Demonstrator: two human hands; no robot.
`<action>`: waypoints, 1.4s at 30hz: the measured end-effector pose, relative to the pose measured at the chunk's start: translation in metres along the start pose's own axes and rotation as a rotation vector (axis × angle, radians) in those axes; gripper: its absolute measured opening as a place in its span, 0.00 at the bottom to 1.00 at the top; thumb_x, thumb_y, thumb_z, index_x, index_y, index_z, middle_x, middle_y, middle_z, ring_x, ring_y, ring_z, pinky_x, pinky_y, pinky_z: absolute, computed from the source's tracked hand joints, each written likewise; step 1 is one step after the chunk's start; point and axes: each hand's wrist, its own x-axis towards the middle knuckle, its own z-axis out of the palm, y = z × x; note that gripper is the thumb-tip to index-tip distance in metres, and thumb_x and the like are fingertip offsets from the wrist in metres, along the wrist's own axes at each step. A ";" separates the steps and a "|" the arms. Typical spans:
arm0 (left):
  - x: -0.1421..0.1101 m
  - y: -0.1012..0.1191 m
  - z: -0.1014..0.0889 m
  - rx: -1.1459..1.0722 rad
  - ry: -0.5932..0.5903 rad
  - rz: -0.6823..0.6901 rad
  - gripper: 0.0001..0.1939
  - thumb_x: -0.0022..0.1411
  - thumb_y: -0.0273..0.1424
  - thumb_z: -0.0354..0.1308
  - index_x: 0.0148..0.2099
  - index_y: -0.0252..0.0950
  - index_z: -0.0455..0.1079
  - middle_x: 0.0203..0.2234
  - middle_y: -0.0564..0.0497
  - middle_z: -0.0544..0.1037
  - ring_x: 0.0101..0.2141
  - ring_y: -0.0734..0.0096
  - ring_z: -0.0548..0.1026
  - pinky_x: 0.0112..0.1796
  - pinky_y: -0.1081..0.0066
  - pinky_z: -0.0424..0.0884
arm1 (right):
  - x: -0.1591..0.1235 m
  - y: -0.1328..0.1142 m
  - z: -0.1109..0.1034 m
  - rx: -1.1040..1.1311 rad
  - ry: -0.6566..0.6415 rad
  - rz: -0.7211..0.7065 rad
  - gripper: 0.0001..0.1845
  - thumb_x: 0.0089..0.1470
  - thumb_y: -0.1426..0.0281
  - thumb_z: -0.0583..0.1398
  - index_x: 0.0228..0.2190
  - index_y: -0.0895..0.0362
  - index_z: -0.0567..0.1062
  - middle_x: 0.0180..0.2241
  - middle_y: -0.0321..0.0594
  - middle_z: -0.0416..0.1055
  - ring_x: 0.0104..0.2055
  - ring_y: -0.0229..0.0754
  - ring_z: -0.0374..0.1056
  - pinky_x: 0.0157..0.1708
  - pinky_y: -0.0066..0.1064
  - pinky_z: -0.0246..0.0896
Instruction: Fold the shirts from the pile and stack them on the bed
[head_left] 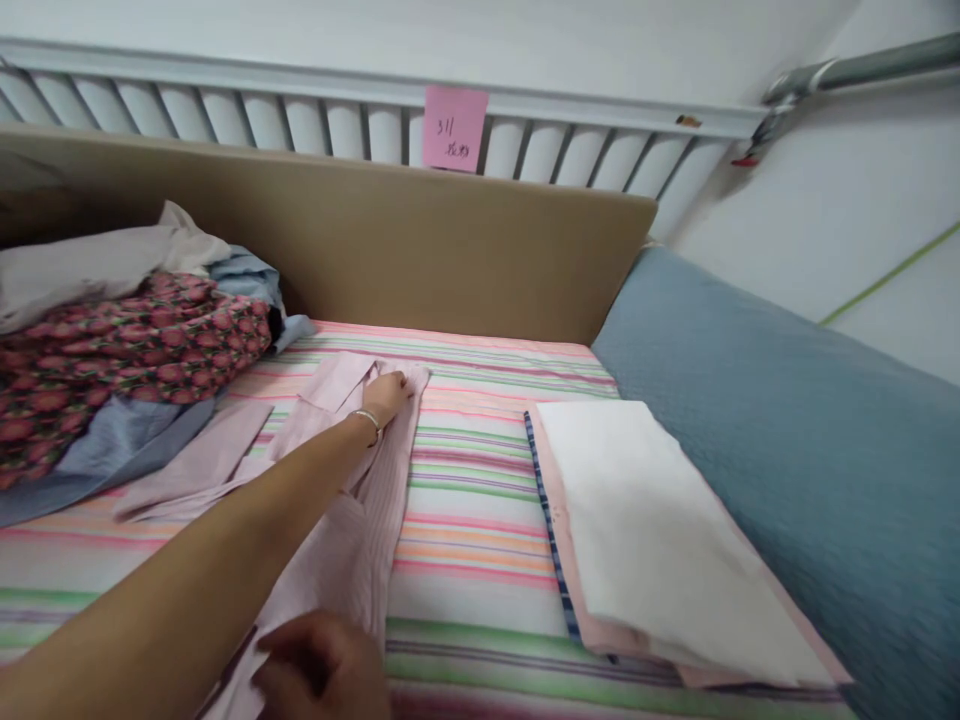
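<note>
A pale pink striped shirt (394,480) lies lengthwise on the striped bed sheet, with one sleeve (202,460) stretched out to the left. My left hand (388,393), a bracelet at its wrist, reaches to the shirt's far end, its fingers closed on the cloth there. At the near end, my right hand (322,665) is slightly blurred; its fingers curl in a pinch at the shirt's edge, and the palm hides the cloth under it. My left forearm covers part of the shirt's middle.
Rumpled clothes, including a red floral garment (142,340), lie heaped at left. A folded stack with white cloth (660,520) on top sits at right. A brown board (450,250) stands along the back before a radiator (285,125); blue padding (795,400) borders the right.
</note>
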 end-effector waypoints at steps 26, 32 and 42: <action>-0.343 -0.034 -0.078 0.068 -0.059 0.640 0.12 0.66 0.29 0.47 0.41 0.38 0.72 0.35 0.48 0.76 0.37 0.67 0.69 0.39 0.66 0.62 | -0.028 -0.025 -0.072 0.337 0.443 -0.197 0.22 0.34 0.61 0.66 0.32 0.59 0.73 0.24 0.34 0.72 0.21 0.32 0.65 0.20 0.23 0.58; -0.342 -0.066 -0.084 0.000 0.006 0.607 0.12 0.65 0.30 0.49 0.43 0.41 0.74 0.37 0.48 0.76 0.39 0.68 0.70 0.41 0.67 0.63 | -0.032 -0.027 -0.072 0.289 0.381 -0.203 0.21 0.35 0.59 0.66 0.32 0.59 0.73 0.25 0.36 0.72 0.22 0.32 0.65 0.21 0.24 0.59; -0.349 -0.084 -0.058 0.023 0.036 0.495 0.12 0.63 0.28 0.50 0.40 0.40 0.75 0.36 0.48 0.76 0.38 0.67 0.71 0.41 0.66 0.65 | -0.047 -0.019 -0.042 -0.681 0.082 -0.282 0.11 0.46 0.59 0.59 0.27 0.55 0.73 0.23 0.35 0.70 0.25 0.37 0.65 0.27 0.29 0.55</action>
